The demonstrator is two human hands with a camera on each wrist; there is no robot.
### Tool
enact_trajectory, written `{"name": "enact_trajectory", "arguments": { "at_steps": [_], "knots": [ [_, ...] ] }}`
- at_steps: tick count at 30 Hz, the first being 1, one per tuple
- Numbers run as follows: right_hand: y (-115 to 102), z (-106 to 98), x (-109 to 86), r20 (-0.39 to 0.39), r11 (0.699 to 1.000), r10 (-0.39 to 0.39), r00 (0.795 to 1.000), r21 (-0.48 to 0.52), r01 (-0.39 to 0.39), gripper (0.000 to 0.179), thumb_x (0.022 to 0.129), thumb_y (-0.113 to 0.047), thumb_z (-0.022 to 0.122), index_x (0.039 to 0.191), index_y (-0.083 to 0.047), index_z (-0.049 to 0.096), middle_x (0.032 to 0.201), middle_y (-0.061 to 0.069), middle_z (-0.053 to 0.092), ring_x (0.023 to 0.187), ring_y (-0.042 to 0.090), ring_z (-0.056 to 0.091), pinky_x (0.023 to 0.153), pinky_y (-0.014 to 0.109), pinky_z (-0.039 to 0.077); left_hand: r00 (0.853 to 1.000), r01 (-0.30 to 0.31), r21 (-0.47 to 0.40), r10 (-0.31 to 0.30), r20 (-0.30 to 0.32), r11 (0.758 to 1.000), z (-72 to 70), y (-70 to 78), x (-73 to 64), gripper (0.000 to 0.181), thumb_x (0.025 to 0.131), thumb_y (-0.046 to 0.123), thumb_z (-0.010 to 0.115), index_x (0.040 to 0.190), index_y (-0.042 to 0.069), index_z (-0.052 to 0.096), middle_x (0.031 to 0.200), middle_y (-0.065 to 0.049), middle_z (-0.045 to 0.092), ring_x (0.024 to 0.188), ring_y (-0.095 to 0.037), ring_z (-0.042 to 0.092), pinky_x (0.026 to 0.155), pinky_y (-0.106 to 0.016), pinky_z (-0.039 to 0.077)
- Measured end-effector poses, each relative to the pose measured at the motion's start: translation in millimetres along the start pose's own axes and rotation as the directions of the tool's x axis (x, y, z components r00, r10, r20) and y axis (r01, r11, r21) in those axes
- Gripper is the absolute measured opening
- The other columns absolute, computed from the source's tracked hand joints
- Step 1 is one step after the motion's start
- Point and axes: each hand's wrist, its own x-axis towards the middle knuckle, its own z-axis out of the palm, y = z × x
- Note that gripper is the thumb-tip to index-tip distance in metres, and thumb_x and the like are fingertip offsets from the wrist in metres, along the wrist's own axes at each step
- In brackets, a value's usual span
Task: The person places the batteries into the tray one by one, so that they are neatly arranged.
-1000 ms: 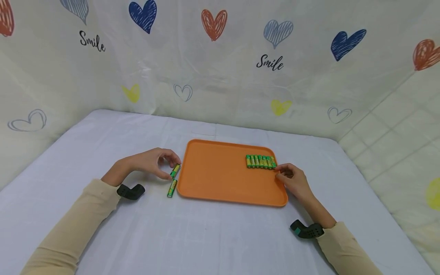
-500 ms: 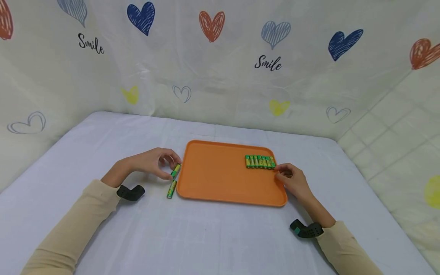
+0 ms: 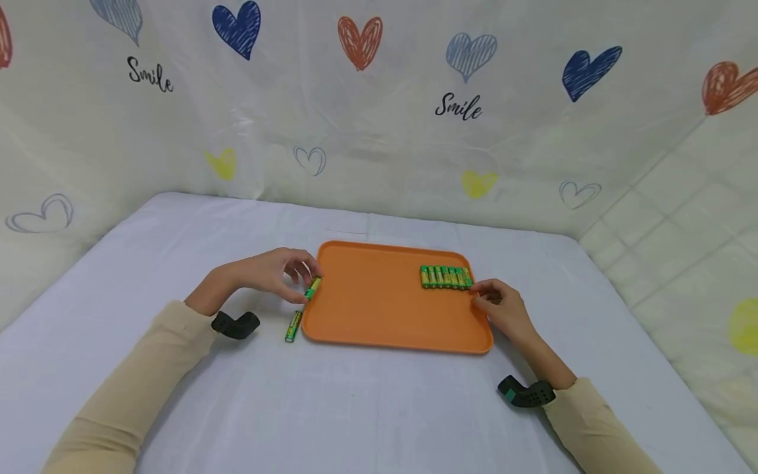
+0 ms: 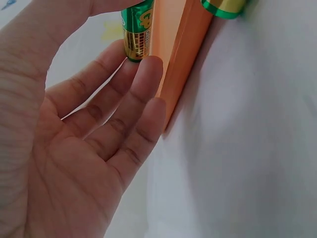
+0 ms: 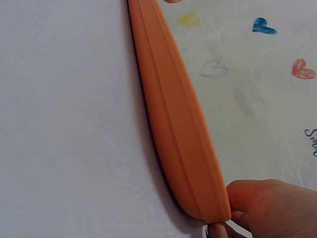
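My left hand [image 3: 278, 273] pinches a green and gold battery [image 3: 314, 288] between thumb and fingertips, at the orange tray's left rim. In the left wrist view the battery [image 4: 137, 37] hangs near upright beside the tray wall, its upper part cut off. Another battery [image 3: 293, 326] lies on the white cloth just outside the tray [image 3: 373, 309]. My right hand [image 3: 505, 309] grips the tray's right rim, its index fingertip right at the end battery of a row [image 3: 445, 277]. In the right wrist view this hand [image 5: 272, 208] sits at the tray's corner, its fingertips mostly hidden.
A white cloth [image 3: 379, 408] covers the table. A pale curtain [image 3: 379, 118] with printed hearts hangs behind it. Dark devices [image 3: 235, 324] are strapped to both wrists over beige sleeves. Inside the tray, the bare surface lies left of and in front of the row.
My left hand has lifted its battery and moved right and slightly up, from beside the tray to its left rim. The right hand and the row keep their places; the head view shifts slightly.
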Motion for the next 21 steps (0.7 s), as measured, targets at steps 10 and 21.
{"name": "enact_trajectory", "arguments": {
  "at_steps": [10, 21],
  "knots": [
    [2, 1, 0.4, -0.012, 1.0, 0.005, 1.0, 0.001, -0.005, 0.025, 0.091, -0.006, 0.061, 0.113, 0.006, 0.061, 0.101, 0.016, 0.061, 0.084, 0.014, 0.053, 0.061, 0.018, 0.046, 0.999, -0.018, -0.007, 0.018, 0.029, 1.0, 7.0, 4.3, 16.4, 0.045, 0.079, 0.016, 0.08, 0.117, 0.003, 0.06, 0.111, -0.007, 0.063, 0.097, -0.024, 0.061, 0.087, -0.042, 0.053],
    [3, 0, -0.2, -0.023, 1.0, 0.0, 1.0, 0.003, 0.0, 0.025, 0.09, -0.004, 0.061, 0.113, 0.005, 0.062, 0.102, 0.017, 0.061, 0.085, 0.016, 0.054, 0.061, 0.018, 0.046, 0.999, -0.012, 0.021, 0.011, 0.032, 1.0, 14.3, 11.3, 32.6, 0.046, 0.08, 0.018, 0.08, 0.119, 0.003, 0.06, 0.114, -0.005, 0.063, 0.102, -0.024, 0.061, 0.09, -0.038, 0.051]
  ]
}}
